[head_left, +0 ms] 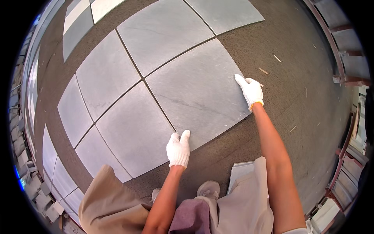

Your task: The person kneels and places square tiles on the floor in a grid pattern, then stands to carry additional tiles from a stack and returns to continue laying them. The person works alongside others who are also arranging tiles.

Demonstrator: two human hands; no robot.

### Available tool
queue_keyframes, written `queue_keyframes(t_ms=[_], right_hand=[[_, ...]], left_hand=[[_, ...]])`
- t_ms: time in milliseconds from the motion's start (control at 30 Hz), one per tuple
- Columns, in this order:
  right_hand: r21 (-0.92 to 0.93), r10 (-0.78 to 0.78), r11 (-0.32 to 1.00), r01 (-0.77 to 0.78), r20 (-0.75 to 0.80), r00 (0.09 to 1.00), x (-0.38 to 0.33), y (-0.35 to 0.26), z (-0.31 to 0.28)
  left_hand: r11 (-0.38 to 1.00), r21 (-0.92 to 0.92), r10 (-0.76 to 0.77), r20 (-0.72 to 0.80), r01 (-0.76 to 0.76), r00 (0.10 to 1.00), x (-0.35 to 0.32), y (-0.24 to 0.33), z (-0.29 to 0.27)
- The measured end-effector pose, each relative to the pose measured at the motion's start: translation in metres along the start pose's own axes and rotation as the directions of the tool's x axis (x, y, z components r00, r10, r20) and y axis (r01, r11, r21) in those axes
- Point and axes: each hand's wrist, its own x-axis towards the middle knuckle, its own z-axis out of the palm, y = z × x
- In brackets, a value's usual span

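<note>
The large tile (194, 87) is pale grey with faint darker streaks. At its edges, the left glove (178, 150) and right glove (251, 92) are white, the right cuff trimmed yellow. Right of the tile, the floor (300, 101) is grey-brown; below it, the trousers (247, 195) are beige, the cloth (193, 216) purple.

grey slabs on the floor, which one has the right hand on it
The large slab at the right end of the near row, with faint dark streaks. The gloved right hand touches its right edge, no other slab.
</note>
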Motion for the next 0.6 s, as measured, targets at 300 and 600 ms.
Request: queue_keyframes(t_ms=[300, 600], right_hand=[[0.023, -0.005, 1.0, 0.005, -0.014, 1.0, 0.004, 0.005, 0.004], [-0.052, -0.015, 0.999, 0.012, -0.058, 0.998, -0.007, -0.007, 0.003]], left_hand=[[0.996, -0.055, 0.074, -0.003, -0.074, 0.997, 0.009, -0.008, -0.002], [0.985, 0.166, 0.031, 0.073, -0.043, 0.997, 0.007, 0.003, -0.008]])
